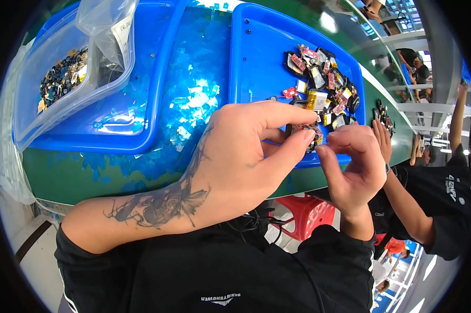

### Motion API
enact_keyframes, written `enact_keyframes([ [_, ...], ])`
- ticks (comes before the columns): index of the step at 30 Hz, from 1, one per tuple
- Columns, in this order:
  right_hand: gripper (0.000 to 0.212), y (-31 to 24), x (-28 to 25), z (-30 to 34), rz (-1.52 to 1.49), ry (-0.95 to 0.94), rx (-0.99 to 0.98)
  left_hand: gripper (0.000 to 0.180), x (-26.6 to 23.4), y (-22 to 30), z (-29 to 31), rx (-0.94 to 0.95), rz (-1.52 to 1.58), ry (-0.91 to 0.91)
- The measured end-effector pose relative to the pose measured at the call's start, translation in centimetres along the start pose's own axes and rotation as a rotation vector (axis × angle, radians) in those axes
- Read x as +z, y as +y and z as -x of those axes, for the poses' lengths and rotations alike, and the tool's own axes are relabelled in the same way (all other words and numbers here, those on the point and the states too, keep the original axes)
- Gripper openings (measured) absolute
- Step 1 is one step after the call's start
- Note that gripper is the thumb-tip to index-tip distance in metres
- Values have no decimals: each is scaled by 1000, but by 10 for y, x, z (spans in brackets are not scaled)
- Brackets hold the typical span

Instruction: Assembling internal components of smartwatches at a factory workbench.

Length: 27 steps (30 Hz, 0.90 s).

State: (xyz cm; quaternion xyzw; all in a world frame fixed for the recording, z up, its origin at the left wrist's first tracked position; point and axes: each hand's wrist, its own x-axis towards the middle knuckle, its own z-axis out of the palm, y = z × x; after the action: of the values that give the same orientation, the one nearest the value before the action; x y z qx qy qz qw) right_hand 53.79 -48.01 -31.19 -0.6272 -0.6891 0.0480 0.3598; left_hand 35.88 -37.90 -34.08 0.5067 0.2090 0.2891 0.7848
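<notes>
My left hand (256, 143) reaches over the near edge of the right blue tray (266, 78). Its thumb and forefinger pinch a small opened electronic device (304, 128), which shows a black casing and a reddish circuit board; the fingers cover part of it. Close by on the right is my right hand (356, 164), its fingers curled and its thumb near the forefinger. Whatever may be between those tips is too small to make out. Beyond both hands lies a pile of similar devices (319, 75) with red boards and silver-yellow battery cells.
At left, a clear plastic container (89, 94) with small dark parts sits in another blue tray (152, 120). Blue film pieces (193, 99) cover the table between the trays. A co-worker's hand (383, 138) is at right, near more devices (384, 116). A red stool (306, 211) stands below.
</notes>
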Motion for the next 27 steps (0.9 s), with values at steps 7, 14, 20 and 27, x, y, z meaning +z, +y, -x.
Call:
enact_keyframes([
  [7,24,2,11,6,-132,56,62,25,0,0,0,-24,11,6],
  [14,18,-1,12,2,-171,57,96,24,2,-4,0,11,11,28],
  [20,17,0,19,-3,-192,60,80,24,3,-6,0,7,13,29],
  [27,14,-1,20,-5,-238,43,239,26,2,-8,0,42,-56,31],
])
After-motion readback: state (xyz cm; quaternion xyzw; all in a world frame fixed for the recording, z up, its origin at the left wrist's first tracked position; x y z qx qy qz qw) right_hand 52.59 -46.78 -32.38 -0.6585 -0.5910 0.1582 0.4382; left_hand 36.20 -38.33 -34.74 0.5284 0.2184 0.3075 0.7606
